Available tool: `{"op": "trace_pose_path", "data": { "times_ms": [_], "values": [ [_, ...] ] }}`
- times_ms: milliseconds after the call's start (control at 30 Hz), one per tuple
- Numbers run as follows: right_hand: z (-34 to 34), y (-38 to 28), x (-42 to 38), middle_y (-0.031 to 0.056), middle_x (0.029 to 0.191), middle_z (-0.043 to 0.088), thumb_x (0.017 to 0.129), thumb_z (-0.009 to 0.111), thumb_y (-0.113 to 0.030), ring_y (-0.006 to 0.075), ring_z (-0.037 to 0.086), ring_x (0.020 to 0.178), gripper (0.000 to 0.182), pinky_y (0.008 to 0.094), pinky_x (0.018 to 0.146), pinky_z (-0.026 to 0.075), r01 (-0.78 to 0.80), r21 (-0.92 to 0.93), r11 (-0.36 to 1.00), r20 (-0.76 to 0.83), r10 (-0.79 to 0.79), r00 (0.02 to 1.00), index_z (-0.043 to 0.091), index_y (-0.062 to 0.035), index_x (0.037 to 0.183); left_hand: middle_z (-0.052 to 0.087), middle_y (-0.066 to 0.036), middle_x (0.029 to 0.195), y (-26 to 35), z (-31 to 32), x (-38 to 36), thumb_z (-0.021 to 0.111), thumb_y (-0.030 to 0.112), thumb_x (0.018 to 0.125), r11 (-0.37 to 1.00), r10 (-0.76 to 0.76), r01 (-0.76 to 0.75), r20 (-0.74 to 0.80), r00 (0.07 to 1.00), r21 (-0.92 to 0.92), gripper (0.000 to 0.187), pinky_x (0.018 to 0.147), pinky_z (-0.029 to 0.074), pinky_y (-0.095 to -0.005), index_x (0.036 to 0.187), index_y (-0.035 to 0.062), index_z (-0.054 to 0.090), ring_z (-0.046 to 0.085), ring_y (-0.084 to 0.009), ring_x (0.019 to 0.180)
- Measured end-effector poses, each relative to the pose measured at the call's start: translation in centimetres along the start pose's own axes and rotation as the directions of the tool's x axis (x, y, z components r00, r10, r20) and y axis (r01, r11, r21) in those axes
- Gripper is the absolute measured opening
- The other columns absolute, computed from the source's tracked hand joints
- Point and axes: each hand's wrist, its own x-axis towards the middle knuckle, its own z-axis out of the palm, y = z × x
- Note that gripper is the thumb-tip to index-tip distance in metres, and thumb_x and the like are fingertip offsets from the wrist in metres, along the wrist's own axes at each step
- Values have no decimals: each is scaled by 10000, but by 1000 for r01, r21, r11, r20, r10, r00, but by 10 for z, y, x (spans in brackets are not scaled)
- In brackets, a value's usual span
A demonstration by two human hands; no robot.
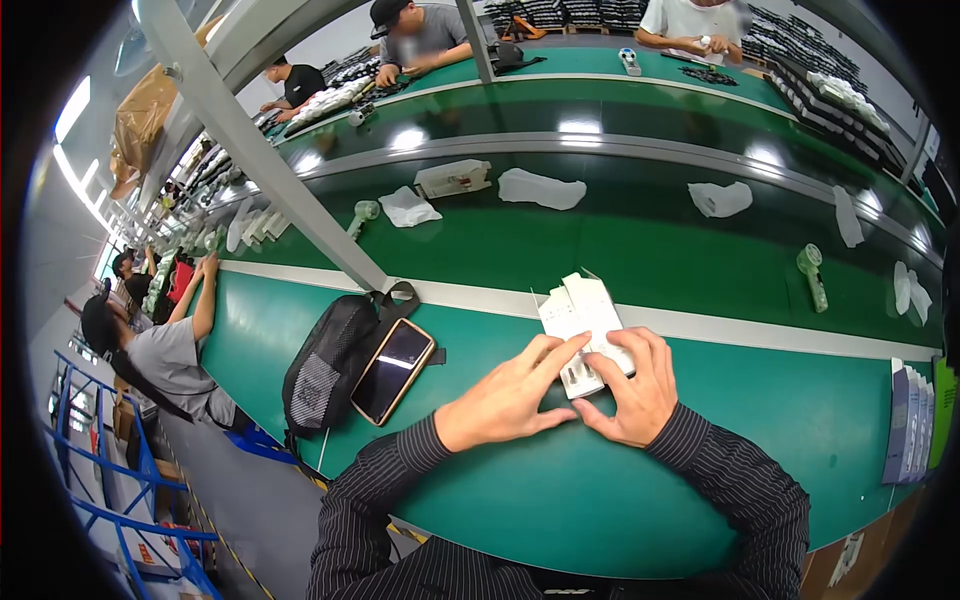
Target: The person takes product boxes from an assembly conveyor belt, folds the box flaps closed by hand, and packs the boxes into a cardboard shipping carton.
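A small white box (582,318) with its end flaps raised at the far end lies on the green table (480,510), close to the grey rail. My left hand (510,395) touches its left side, fingers extended over the top and thumb stretched out toward the right thumb. On the right side, my right hand (635,385) is curled round the box with its fingers bent over the top. Some printing shows on the near part of the box between the hands.
Left of my hands lie a phone (394,371) and a black mesh bag (330,360). Beyond the rail, a green belt (660,255) carries white pouches, a box (453,179) and handheld devices (812,276). Folded boxes (908,425) stand at right. Several people work nearby.
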Motion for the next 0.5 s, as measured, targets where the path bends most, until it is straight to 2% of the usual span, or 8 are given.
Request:
{"op": "trace_pose_path", "data": {
  "times_ms": [100,133,200,267,367,433,467,500],
  "values": [
    [7,-2,-5,181,1288,492,722,850,-405,413,469,1193,644,580,1045,391,-37,-67,997,37,39,999,655,-153,1281,662,-125,1195,-14,-41,13,862,178,814,983,-82,98,105,991,-157,829,805,578,-331,1525,52,456,687,-225,964],
    [7,-2,-6,184,1301,487,722,851,-415,412,463,1210,658,590,1055,382,-24,-99,995,43,29,999,652,-178,1303,688,-130,1184,-19,-53,20,826,181,849,973,-147,155,59,987,-173,696,798,577,-323,1460,36,528,706,-208,931],
    [6,-1,-5,189,1327,478,723,854,-435,410,450,1244,689,612,1077,362,6,-172,985,54,4,999,644,-227,1345,688,-150,1211,-58,-72,43,802,234,869,968,-238,227,-111,965,-108,628,810,579,-336,1414,30,565,716,-213,940],
    [7,-1,-4,187,1347,483,734,850,-448,408,450,1265,686,621,1084,354,28,-181,983,46,-20,999,640,-248,1356,687,-189,1230,-117,-88,71,793,303,866,950,-243,289,-298,923,120,619,863,575,-372,1379,26,586,713,-248,991],
    [10,1,-5,183,1387,491,756,842,-475,403,451,1307,682,639,1100,339,65,-211,975,36,-59,998,632,-290,1378,651,-206,1317,-206,-98,114,778,335,859,901,-248,366,-417,874,233,649,994,521,-458,1398,38,573,669,-330,1143],
    [14,4,-5,162,1439,507,802,815,-492,394,452,1358,631,643,1101,346,83,-194,978,120,-60,991,630,-305,1376,507,-215,1511,-236,-95,144,743,307,866,665,-221,533,-544,810,524,705,1118,408,-544,1485,84,490,503,-403,1377],
    [11,2,-3,136,1455,530,842,789,-483,384,478,1362,606,573,1035,446,86,-204,975,125,-61,990,618,-290,1391,507,-215,1511,-249,-94,155,743,307,866,674,-211,521,-539,815,524,705,1118,408,-544,1485,84,490,503,-403,1377],
    [12,2,-4,136,1455,530,842,789,-483,384,478,1362,606,573,1035,446,79,-218,973,123,-53,991,618,-290,1391,418,-207,1577,-264,-94,165,729,291,867,603,-205,534,-532,822,593,741,1143,369,-571,1524,113,436,414,-414,1442]
  ]
}}
